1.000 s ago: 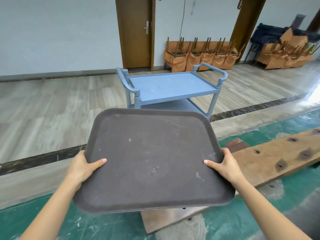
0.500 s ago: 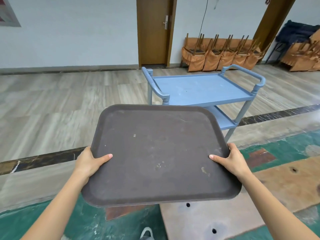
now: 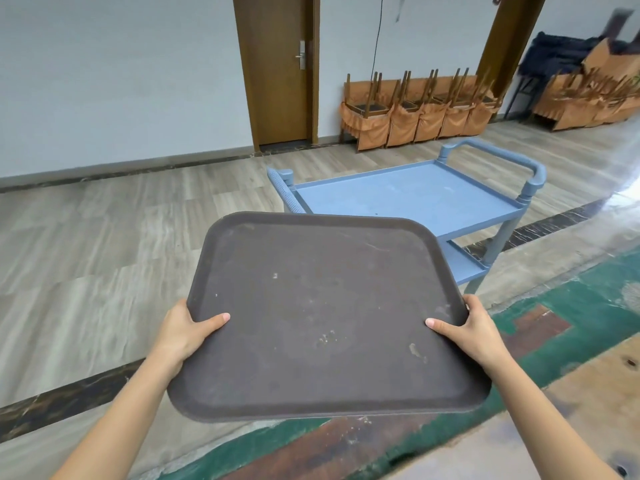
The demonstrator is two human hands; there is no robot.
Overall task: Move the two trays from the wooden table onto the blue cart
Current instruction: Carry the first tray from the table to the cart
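One tray [image 3: 322, 313], dark brown, rectangular, rounded corners, raised rim, worn surface with pale flecks; nothing on it. Held in the air, roughly level, at frame centre.

Left hand [image 3: 185, 332]: at 9 o'clock of the tray, thumb laid over the rim on the top face, remaining fingers hidden beneath; clamped on the tray's edge.

Right hand [image 3: 476, 329]: at 3 o'clock of the tray, same hold, thumb on top, other fingers out of sight below; clamped on the opposite edge.

Blue cart [image 3: 415, 195]: two shelves, a handle at each end, standing on the grey plank floor at about 1 o'clock of the tray. The tray's far edge overlaps the cart's near corner in view; whether it is yet above the shelf cannot be told. Both visible shelves bare.

Table [image 3: 595, 403]: worn wood patched with green paint, running along 4 to 6 o'clock under the forearms. No second tray shows on the visible part.

Background: brown door [image 3: 280, 67] at 12 o'clock; upturned chairs [image 3: 419, 109] with orange covers against the wall.

Progress, as judged: first tray lifted and in transit, not yet set down. Remaining: place it on the cart, then fetch and place the other tray, whose whereabouts are out of frame.
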